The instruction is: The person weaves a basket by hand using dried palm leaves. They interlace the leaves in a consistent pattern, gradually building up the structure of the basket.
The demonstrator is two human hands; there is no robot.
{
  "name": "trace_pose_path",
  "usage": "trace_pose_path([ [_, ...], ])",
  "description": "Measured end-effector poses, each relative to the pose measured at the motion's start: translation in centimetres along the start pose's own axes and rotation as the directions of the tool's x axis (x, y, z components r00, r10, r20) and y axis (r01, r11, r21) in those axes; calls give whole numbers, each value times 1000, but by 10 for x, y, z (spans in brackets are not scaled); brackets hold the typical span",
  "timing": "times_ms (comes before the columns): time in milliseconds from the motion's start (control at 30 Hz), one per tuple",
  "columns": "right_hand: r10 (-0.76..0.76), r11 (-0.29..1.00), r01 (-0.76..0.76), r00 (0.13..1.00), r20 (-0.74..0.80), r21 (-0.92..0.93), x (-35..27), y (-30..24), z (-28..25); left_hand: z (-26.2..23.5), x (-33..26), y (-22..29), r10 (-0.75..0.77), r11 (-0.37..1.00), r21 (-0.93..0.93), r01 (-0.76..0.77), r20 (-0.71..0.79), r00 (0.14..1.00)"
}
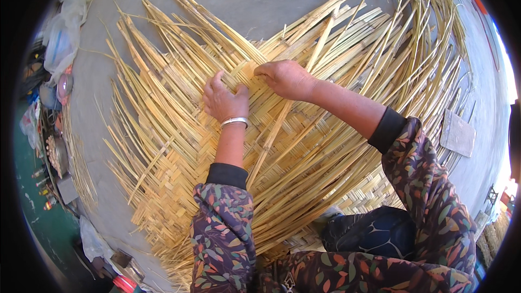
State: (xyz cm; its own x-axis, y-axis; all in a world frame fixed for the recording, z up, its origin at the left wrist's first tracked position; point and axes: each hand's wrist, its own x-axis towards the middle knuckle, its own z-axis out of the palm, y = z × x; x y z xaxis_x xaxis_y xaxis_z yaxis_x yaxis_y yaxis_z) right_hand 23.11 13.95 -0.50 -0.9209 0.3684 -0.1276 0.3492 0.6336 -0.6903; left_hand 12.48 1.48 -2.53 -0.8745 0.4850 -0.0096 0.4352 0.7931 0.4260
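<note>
A woven mat of pale yellow strips lies on a grey floor, its loose ends fanning outward at the top and both sides. The left hand rests flat on the weave, fingers spread, a silver bangle at the wrist. The right hand sits just beside it, fingertips curled down onto the strips; whether they pinch one cannot be told. Both sleeves are dark with a leaf pattern. A flat grey slab lies at the right. Plastic bags and small clutter line the left edge.
</note>
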Motion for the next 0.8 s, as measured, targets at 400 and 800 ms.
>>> trace_pose_path([
  [400,228,834,-293,954,192,468,10,13,-14,0,-6,24,-102,995,8,102,22,995],
  [800,213,710,-320,947,243,627,16,19,-12,1,-8,26,-85,996,23,84,86,993],
])
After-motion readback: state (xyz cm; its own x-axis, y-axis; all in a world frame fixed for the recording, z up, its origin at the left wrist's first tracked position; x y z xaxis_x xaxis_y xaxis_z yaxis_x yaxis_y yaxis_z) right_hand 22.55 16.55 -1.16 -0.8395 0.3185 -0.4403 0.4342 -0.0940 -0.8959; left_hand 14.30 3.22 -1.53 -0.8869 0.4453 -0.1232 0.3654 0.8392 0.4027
